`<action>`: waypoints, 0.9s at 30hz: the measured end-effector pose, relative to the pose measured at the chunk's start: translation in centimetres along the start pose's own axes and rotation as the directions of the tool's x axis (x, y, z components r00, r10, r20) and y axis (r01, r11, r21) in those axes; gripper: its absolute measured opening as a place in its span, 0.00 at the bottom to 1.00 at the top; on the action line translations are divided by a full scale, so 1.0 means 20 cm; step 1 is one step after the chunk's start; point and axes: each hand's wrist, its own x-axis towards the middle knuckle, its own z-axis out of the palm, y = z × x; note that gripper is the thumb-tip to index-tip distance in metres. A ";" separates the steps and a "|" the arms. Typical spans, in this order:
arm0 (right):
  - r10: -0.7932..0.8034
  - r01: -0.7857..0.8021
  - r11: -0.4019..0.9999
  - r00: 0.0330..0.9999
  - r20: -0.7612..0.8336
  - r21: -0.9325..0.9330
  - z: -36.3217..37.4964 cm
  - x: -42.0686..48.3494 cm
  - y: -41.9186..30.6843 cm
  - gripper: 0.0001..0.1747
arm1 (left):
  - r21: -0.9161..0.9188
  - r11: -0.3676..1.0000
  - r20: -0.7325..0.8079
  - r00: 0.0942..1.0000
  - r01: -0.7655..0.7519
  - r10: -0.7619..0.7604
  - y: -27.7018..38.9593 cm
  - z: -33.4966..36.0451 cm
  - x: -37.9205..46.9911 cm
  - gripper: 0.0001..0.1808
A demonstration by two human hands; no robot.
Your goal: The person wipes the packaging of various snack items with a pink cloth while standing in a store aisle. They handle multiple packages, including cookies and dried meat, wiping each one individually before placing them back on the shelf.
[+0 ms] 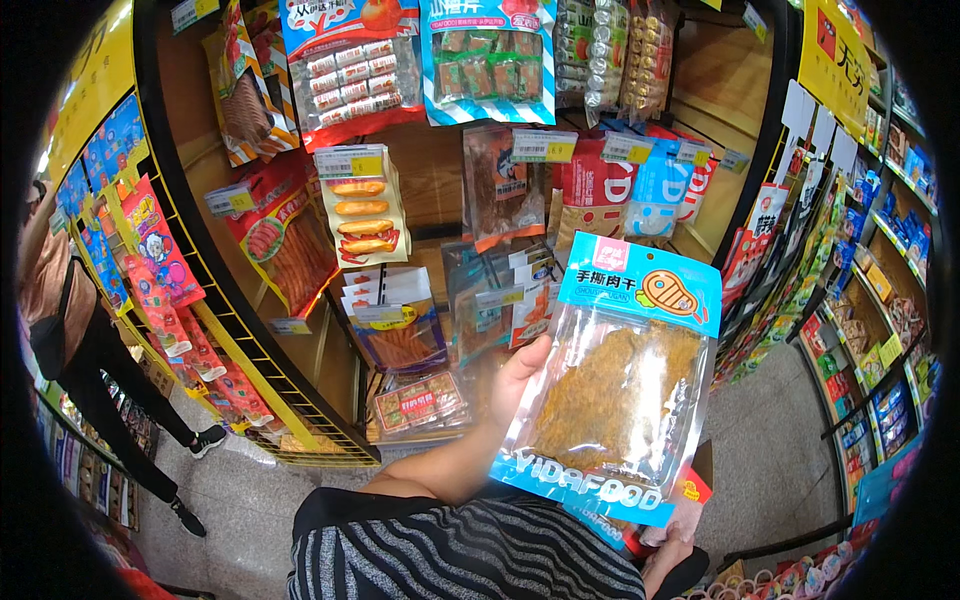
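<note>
My left hand (519,379) grips the left edge of a clear plastic pack of dried meat (611,397), its thumb at the edge and its other fingers hidden behind. The pack is raised upright and slightly tilted before me, with blue printed bands at top and bottom. Low on the right, my right hand (670,559) is partly hidden by the raised pack. It holds a pale pink cloth or tissue (679,519) against a bundle of other packs. Among these a blue-banded pack (600,527) and a red package (695,487) show under the raised one.
Snack packs hang from hooks on a wooden-backed rack, including a hawthorn candy bag (352,75), a red sausage pack (281,232) and a flat box (420,401). A yellow wire side rack (225,360) stands left, near a person (90,352). Stocked shelves (862,352) line the right.
</note>
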 end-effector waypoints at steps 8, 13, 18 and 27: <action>-0.241 0.235 0.970 0.951 -0.192 -0.055 -0.07 0.04 -0.26 0.20 | 0.121 0.993 -0.178 0.984 0.002 0.020 0.01 -0.04 -0.04 0.26; -0.209 0.194 0.957 0.977 0.049 0.216 0.14 -0.15 -0.62 0.23 | 0.106 0.994 -0.193 0.981 0.033 -0.012 -0.01 -0.02 -0.04 0.25; -0.069 -0.107 0.946 0.856 0.512 0.307 0.51 -0.43 -0.85 0.26 | 0.238 0.962 -0.250 0.965 0.137 -0.076 -0.04 -0.10 -0.09 0.22; -0.054 -0.356 0.874 0.603 0.796 0.329 0.89 -0.68 -1.05 0.31 | 0.644 0.764 -0.227 0.962 0.034 0.149 0.07 -0.09 -0.18 0.26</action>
